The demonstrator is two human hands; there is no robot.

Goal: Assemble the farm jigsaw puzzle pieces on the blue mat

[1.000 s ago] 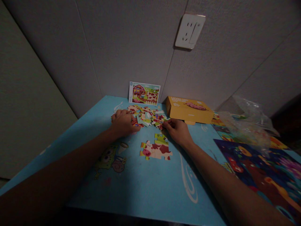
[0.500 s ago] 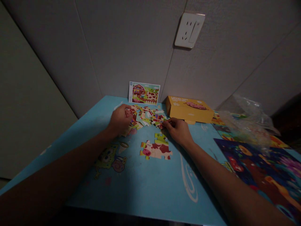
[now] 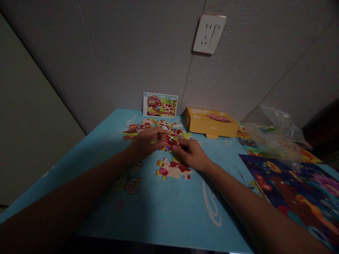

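Flat, knob-edged, glossy-looking loose pieces (image 3: 164, 123) lie overlapped in a heap just beyond the fingers, spreading to the left past the left hand (image 3: 145, 143). Nearer than the fingertips, joined pieces (image 3: 172, 170) form a smooth, flat cow with notched edges, its upper part overlapped by the right hand (image 3: 190, 154). All this lies on a blue printed table (image 3: 164, 215). Beyond the fingers, a thin oblong card (image 3: 160, 105) leans against the grey wall (image 3: 148, 46); a yellow cardboard box (image 3: 214, 126) sits beyond and right of the right fingers, with crinkled clear plastic (image 3: 283, 135) farther right

Both forearms slant inward, backs of the hands up, fingertips close together. The right thumb and forefinger pinch a small red-and-purple piece (image 3: 172, 142), held between the two hands. The left fingers curl above their thumb with a slight gap; whether they grip anything, I cannot tell
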